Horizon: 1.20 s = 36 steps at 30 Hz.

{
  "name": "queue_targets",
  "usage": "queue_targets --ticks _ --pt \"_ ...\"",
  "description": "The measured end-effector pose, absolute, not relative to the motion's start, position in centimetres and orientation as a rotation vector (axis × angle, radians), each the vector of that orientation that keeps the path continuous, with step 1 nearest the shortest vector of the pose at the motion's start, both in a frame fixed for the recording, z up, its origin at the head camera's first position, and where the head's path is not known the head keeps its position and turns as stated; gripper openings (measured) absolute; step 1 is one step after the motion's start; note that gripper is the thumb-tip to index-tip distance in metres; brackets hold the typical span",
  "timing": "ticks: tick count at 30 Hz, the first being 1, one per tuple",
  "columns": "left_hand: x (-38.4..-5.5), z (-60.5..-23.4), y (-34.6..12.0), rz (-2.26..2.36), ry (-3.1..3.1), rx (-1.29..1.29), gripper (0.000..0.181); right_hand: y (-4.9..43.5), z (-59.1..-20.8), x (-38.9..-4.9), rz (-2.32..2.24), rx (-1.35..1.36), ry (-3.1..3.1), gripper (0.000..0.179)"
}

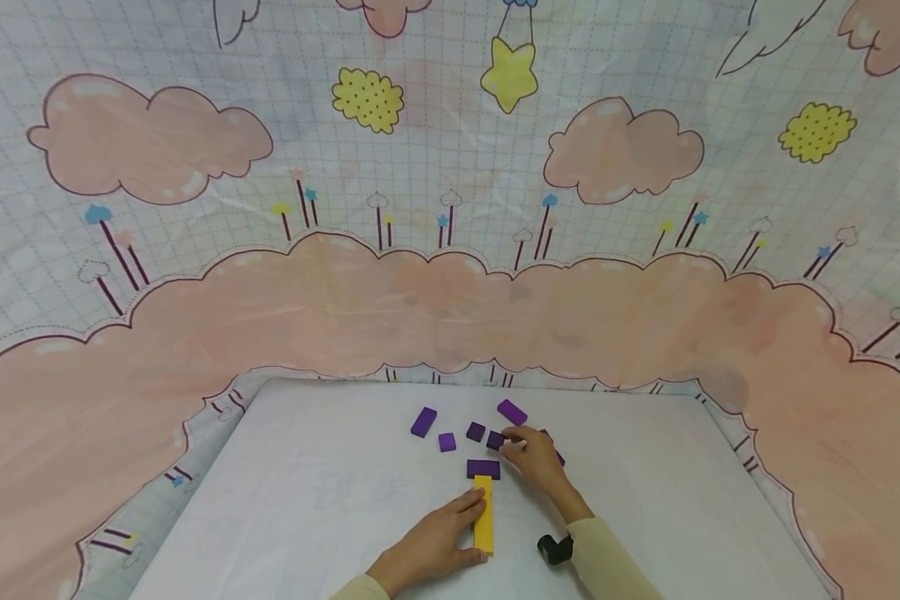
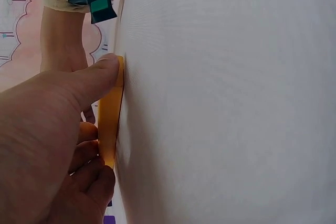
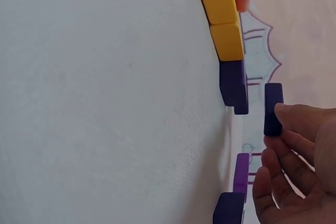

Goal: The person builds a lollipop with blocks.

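Note:
My left hand [image 1: 438,542] grips a row of yellow blocks [image 1: 483,525] lying on the white tabletop, thumb at the near end and fingers along the side. A dark purple block [image 1: 483,469] lies crosswise against the row's far end. My right hand [image 1: 536,462] pinches a small dark purple oblong block [image 3: 273,93] between thumb and fingers, raised off the table in the right wrist view. Close by that hand, a dark cube [image 1: 476,432] and a brighter purple cube [image 1: 447,442] rest on the table.
Two purple oblong blocks [image 1: 423,422] [image 1: 512,412] lie farther back on the white table [image 1: 307,467]. Another dark purple piece [image 1: 560,458] is partly hidden behind the right hand. A dark wrist camera [image 1: 555,550] sits at the right sleeve. Patterned cloth surrounds the table.

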<state>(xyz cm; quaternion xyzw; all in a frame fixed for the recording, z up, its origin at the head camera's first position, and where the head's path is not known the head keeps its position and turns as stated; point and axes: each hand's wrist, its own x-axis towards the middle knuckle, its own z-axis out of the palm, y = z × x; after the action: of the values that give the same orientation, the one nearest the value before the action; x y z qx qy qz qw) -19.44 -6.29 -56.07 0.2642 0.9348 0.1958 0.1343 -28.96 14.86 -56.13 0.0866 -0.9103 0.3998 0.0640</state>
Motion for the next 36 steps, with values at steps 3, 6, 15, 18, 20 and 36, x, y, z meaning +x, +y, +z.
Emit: queue_targets --ticks 3,6,15,18,20,36 --pt "-19.5 -56.2 -6.4 0.566 2.715 0.767 0.076 14.8 -56.1 -28.7 1.212 0.263 -2.739 0.028" --pt "-19.4 -56.3 -6.4 0.563 2.719 0.779 0.076 14.6 -56.1 -28.5 1.219 0.268 -2.731 0.027" --pt "-19.4 -56.4 -6.6 0.566 2.722 0.802 0.076 13.7 -56.2 -28.2 1.253 0.278 -2.728 0.027" --pt "-19.4 -56.4 -6.6 0.566 2.718 0.801 0.076 13.4 -56.2 -28.0 1.265 0.301 -2.718 0.027" --pt "-19.4 -56.4 -6.6 0.565 2.717 0.804 0.076 13.2 -56.3 -28.0 1.263 0.323 -2.716 0.027" --pt "-19.5 -56.5 -6.7 0.582 2.729 0.858 0.076 12.5 -56.8 -28.6 1.268 0.375 -2.769 0.028"
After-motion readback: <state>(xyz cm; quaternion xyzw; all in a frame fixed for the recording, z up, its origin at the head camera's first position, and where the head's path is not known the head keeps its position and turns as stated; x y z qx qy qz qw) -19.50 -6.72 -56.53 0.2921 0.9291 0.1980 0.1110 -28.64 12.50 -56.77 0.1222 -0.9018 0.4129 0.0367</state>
